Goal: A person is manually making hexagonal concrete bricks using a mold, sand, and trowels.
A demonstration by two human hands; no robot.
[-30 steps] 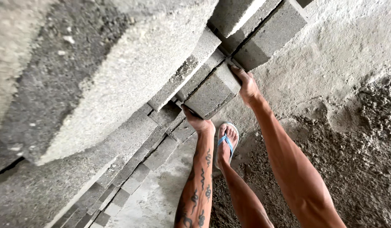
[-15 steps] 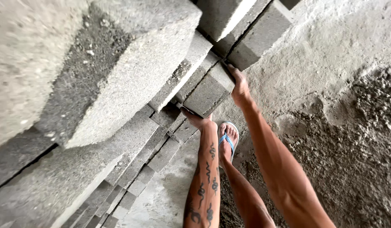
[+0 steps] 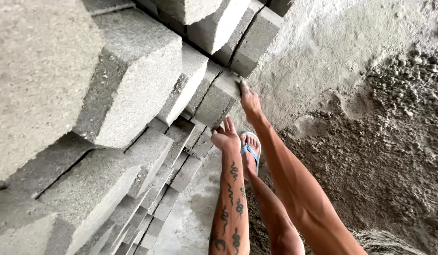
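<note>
A grey concrete block point(image 3: 218, 98) sticks out of the stack near the middle of the view. My right hand point(image 3: 249, 100) grips its far end, fingers over the corner. My left hand point(image 3: 225, 136), on a tattooed forearm, sits under the block's near end with fingers spread, touching or almost touching its underside. Below both arms, my foot in a blue-strapped sandal point(image 3: 249, 152) stands on the floor.
Stacked concrete blocks point(image 3: 129, 89) fill the left and top of the view, with lower rows point(image 3: 176, 174) stepping down to the floor. A pile of gravelly sand point(image 3: 394, 141) covers the right side. Pale concrete floor point(image 3: 190, 222) runs between them.
The view has shifted so the stack looms closer. My left hand has dropped slightly away from the block's lower edge, while my right hand stays on the block's far end.
</note>
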